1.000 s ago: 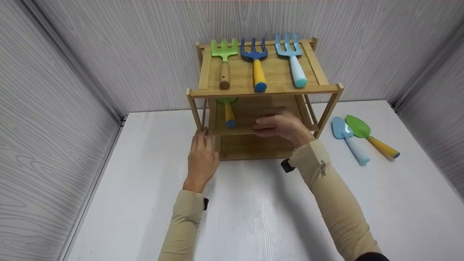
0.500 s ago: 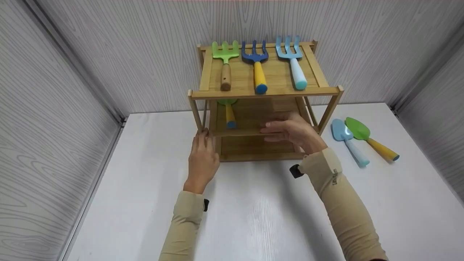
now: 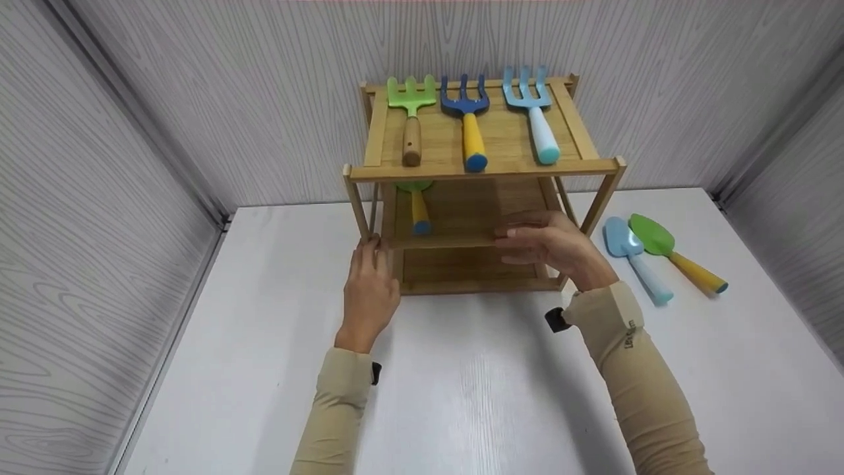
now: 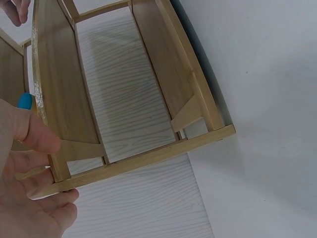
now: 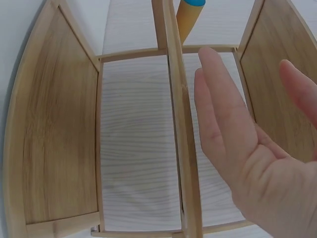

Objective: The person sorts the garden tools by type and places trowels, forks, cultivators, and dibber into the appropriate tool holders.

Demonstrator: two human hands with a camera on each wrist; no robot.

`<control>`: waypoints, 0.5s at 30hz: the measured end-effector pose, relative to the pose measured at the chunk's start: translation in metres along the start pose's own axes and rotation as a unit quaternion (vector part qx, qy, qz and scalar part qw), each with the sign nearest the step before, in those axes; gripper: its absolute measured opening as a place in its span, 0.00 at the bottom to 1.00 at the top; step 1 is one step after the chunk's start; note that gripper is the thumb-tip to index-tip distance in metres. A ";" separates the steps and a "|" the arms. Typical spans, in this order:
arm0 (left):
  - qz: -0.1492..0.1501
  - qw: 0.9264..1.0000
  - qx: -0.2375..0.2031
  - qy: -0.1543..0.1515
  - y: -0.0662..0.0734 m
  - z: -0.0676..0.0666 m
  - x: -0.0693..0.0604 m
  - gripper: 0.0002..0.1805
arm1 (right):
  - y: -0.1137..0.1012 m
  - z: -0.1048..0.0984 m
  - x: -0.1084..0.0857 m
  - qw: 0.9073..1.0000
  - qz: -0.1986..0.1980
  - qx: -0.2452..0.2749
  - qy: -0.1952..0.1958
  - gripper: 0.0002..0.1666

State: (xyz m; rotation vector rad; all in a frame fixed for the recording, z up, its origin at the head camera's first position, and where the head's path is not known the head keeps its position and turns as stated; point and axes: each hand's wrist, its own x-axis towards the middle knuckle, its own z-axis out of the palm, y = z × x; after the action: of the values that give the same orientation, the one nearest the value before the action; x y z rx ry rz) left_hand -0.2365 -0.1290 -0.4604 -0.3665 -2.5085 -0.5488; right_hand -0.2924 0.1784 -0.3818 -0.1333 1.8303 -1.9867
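A three-tier wooden shelf rack (image 3: 488, 172) stands at the back of the table. My left hand (image 3: 370, 290) holds its left front post at middle-shelf height; in the left wrist view the thumb and fingers lie around the wood. A trowel (image 3: 420, 210) with a green blade and yellow handle lies at the left of the middle shelf, its blade partly hidden by the top shelf. My right hand (image 3: 557, 247) is empty, fingers extended, at the right part of the middle shelf's front edge. On the top shelf lie a green hand fork (image 3: 411, 125), a dark blue one (image 3: 470, 125) and a light blue one (image 3: 534, 119).
Right of the rack, a light blue trowel (image 3: 636, 257) and a green trowel with a yellow handle (image 3: 676, 251) lie on the white table (image 3: 461, 396), their blades touching or overlapping. Grey wood-patterned panels (image 3: 297, 99) enclose the back and sides.
My right hand has moved rightward along the middle shelf's front, away from the trowel there. The left hand stays on the post. The view has shifted slightly.
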 end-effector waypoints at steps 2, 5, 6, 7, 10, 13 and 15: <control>0.000 1.000 0.001 0.002 -0.001 0.000 0.000 0.30 | 0.002 -0.003 -0.001 1.000 -0.001 -0.003 -0.001 0.31; 0.003 1.000 0.001 0.002 -0.001 0.000 0.000 0.30 | 0.004 -0.008 -0.002 1.000 0.000 0.001 0.005 0.30; 0.005 1.000 0.003 0.003 -0.001 0.000 0.000 0.29 | 0.005 -0.009 -0.003 1.000 0.000 0.002 0.007 0.30; 0.007 1.000 0.004 0.004 -0.001 0.000 0.000 0.29 | 0.005 -0.011 -0.004 1.000 0.000 0.001 0.009 0.30; 0.012 1.000 0.009 0.006 -0.001 0.000 0.000 0.29 | 0.005 -0.016 -0.006 1.000 -0.001 0.000 0.016 0.31; 0.010 1.000 0.007 0.008 -0.001 0.000 0.001 0.29 | 0.006 -0.022 -0.009 1.000 -0.003 0.007 0.019 0.34; 0.006 1.000 0.003 0.007 -0.001 0.001 0.000 0.30 | 0.007 -0.025 -0.011 1.000 -0.002 0.017 0.020 0.37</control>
State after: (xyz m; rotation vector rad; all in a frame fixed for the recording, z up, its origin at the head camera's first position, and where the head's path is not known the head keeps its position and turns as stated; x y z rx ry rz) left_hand -0.2373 -0.1295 -0.4615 -0.3745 -2.4928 -0.5377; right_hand -0.2894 0.2056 -0.3895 -0.0875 1.8210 -2.0368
